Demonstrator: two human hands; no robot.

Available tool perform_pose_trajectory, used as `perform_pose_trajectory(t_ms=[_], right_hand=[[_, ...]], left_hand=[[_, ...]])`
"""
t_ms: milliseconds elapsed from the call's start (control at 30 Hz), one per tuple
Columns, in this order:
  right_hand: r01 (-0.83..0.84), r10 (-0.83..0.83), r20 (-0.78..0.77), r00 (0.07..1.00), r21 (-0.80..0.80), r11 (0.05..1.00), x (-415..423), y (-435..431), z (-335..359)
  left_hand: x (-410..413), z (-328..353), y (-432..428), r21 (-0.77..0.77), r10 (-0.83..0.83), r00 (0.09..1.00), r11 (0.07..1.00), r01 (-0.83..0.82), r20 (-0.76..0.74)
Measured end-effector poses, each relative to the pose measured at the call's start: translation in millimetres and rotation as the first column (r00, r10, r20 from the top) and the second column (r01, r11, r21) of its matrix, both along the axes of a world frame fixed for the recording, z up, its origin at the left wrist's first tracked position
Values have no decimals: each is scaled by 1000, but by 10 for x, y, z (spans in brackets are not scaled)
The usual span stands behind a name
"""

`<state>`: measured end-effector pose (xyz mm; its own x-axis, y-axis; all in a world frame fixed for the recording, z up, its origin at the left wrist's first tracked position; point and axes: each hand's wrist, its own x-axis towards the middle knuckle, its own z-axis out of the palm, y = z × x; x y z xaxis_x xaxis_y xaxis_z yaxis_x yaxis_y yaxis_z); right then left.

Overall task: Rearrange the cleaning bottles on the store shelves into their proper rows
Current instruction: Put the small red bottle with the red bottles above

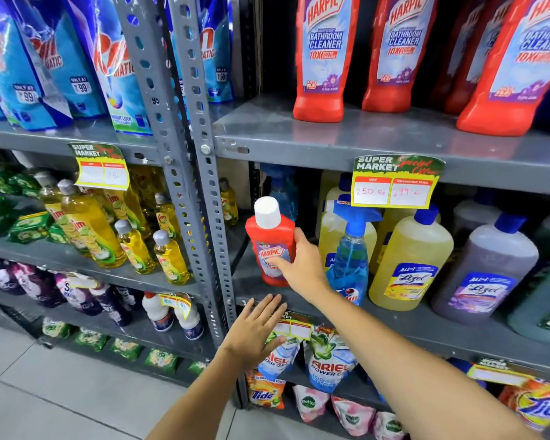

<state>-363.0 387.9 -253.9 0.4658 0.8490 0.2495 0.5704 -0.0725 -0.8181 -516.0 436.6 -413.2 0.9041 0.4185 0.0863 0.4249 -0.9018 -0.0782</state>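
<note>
A small red Harpic bottle (pixel 271 239) with a white cap stands at the left end of the middle shelf (pixel 426 328). My right hand (pixel 302 265) is wrapped around its right side and label. Right of it stand a blue spray bottle (pixel 350 258), a yellow Lizol bottle (pixel 410 265) and a purple Lizol bottle (pixel 483 271). On the upper shelf (pixel 378 141) stands a row of large red Harpic bathroom cleaner bottles (pixel 324 58). My left hand (pixel 258 331) hovers flat with fingers spread, just below the middle shelf's front edge.
A grey perforated upright (pixel 200 185) divides the two shelf bays. The left bay holds blue detergent pouches (pixel 45 65) and yellow dish-liquid bottles (pixel 92 230). Ariel pouches (pixel 327 360) and Tide packs (pixel 264 392) fill the shelves below. A price tag (pixel 394 182) hangs from the upper shelf.
</note>
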Motion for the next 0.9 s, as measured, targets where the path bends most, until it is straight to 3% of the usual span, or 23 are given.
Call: perform_pose_trajectory(t_ms=[133, 267, 400, 533, 600, 733, 900], right_hand=[[-96, 97, 2, 995, 189, 977, -10, -386, 690], [-113, 138, -28, 990, 428, 897, 118, -772, 1601], [-141, 159, 25, 987, 614, 777, 385, -1144, 2545], [-78, 55, 55, 997, 685, 724, 767, -1192, 3097], [-39, 1, 58, 998, 650, 759, 977, -1107, 3241], [4, -34, 47, 998, 530, 848, 1228, -885, 3190], [69, -62, -29, 998, 489, 869, 1453, -724, 3050]], left_hand=[[12, 255, 28, 43, -29, 1000, 999, 29, -4], [135, 1053, 90, 57, -87, 963, 996, 75, 254], [290, 2184, 107, 257, -273, 754, 956, 143, 597], [430, 3049, -2, 408, -386, 598, 907, 107, 702], [522, 3291, -43, 429, -399, 604, 897, 103, 690], [677, 3375, -25, 296, -306, 753, 943, 154, 582], [682, 3271, 8, 284, -302, 755, 945, 159, 582]])
